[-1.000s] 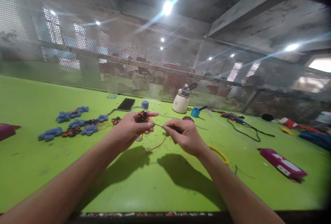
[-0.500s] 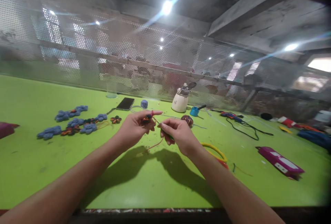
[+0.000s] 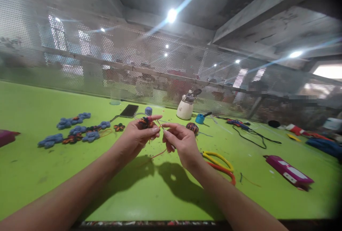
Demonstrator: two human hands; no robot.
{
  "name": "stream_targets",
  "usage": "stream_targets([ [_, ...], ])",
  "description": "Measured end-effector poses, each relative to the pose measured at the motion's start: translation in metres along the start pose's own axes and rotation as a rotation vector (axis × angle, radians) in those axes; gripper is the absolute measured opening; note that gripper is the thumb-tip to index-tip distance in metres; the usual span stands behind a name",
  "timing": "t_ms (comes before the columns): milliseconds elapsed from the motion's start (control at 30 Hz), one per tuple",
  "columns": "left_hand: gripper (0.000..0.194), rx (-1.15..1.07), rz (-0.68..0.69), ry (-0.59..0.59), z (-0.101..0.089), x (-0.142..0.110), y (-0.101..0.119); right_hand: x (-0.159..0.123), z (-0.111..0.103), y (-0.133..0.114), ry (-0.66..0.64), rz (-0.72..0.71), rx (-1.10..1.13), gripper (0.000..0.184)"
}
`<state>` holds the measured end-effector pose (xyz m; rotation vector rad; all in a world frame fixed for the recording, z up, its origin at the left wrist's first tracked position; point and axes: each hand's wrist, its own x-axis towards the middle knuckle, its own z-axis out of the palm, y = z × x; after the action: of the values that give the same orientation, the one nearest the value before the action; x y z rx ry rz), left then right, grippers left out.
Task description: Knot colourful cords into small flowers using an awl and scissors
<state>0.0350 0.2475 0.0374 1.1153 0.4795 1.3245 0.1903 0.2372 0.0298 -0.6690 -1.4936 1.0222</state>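
Note:
In the head view my left hand pinches a small dark and orange crochet piece, its index finger stretched out with yarn over it. Closed around a thin crochet hook is my right hand, and the hook's tip is at the left fingers. Most of the hook lies hidden in the palm. A loose yarn end hangs below the hands. Just behind the right hand sits a multicoloured yarn ball. A dark and orange crochet flower lies left of my left hand.
Blue crochet flowers lie at left. Behind are a phone, a purple yarn ball, a white flask and a blue pot. Yellow and orange scissor handles lie by my right forearm, with a magenta box farther right.
My right hand has turned and come close to the left fingers with the hook. More of the yarn ball and scissor handles shows. The left hand keeps the crochet piece.

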Motion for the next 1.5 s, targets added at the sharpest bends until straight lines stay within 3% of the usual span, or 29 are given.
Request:
stream_targets([
  [133,0.036,-0.026,-0.003,-0.019,-0.005,0.0,0.005,0.003,-0.009,0.0,0.009,-0.11,-0.251,0.018],
  [300,0.034,-0.066,-0.015,-0.068,-0.007,-0.002,0.009,0.006,-0.019,-0.005,-0.009,-0.465,-0.64,0.011],
  [433,0.032,-0.103,-0.019,-0.051,-0.008,-0.001,0.01,0.007,-0.021,-0.013,-0.047,-0.61,-0.746,0.011],
  [567,0.026,-0.111,-0.007,-0.016,-0.01,0.001,0.009,0.005,-0.02,-0.016,-0.044,-0.558,-0.694,0.01],
  [800,0.022,-0.065,-0.035,-0.016,-0.01,0.003,0.004,0.005,-0.015,-0.001,-0.036,-0.155,-0.307,0.017],
  [933,0.022,-0.046,-0.081,-0.019,-0.011,0.003,0.001,0.005,-0.008,0.003,-0.021,-0.021,-0.177,0.019],
  [1067,0.025,-0.076,-0.124,-0.015,-0.009,0.002,-0.003,0.001,-0.001,0.006,-0.003,-0.038,-0.166,0.018],
  [1200,0.013,-0.094,-0.07,-0.015,-0.007,0.004,-0.01,-0.005,0.002,0.008,-0.005,-0.152,-0.316,0.021],
  [1367,0.015,0.079,-0.001,-0.05,-0.005,0.005,-0.016,-0.004,-0.001,0.008,-0.037,-0.168,-0.384,0.018],
  [1500,0.013,0.139,-0.01,-0.118,-0.002,0.003,-0.013,-0.001,-0.005,0.002,0.02,-0.182,-0.45,0.019],
])
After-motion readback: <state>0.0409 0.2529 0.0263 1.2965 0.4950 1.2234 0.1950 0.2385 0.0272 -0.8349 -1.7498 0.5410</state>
